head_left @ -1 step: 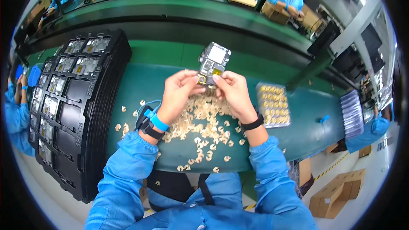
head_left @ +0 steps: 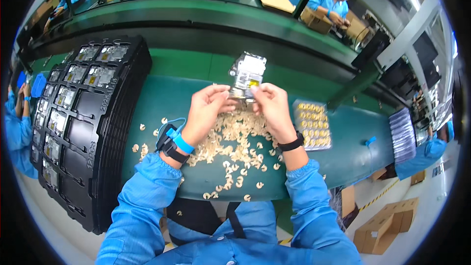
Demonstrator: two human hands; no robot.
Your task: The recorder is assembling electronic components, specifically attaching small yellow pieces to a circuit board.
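My right hand (head_left: 275, 109) holds a phone-sized circuit board (head_left: 249, 71), thumb on its lower right face beside a yellow patch. The board is upright and tilted, with a pale glare on its upper part. At its lower left corner, my left hand (head_left: 205, 111) has thumb and fingers pinched together; what lies between these fingertips is too small to make out. Below both hands, many small beige C-shaped pieces (head_left: 239, 153) are scattered over the green work surface (head_left: 162, 95). A blue wrist strap with a cord is on my left wrist.
On the left stands a tall stack of black trays (head_left: 81, 167), its top one partly filled with boards. A clear tray (head_left: 314, 125) of round gold parts lies at right. Farther right are a stack of clear trays (head_left: 402, 135) and a cardboard box (head_left: 385, 225). Co-workers (head_left: 329, 2) sit opposite.
The board has tilted, so light now glares off its face. My left thumb has slid off the board's face to its lower left edge. My right hand keeps its hold.
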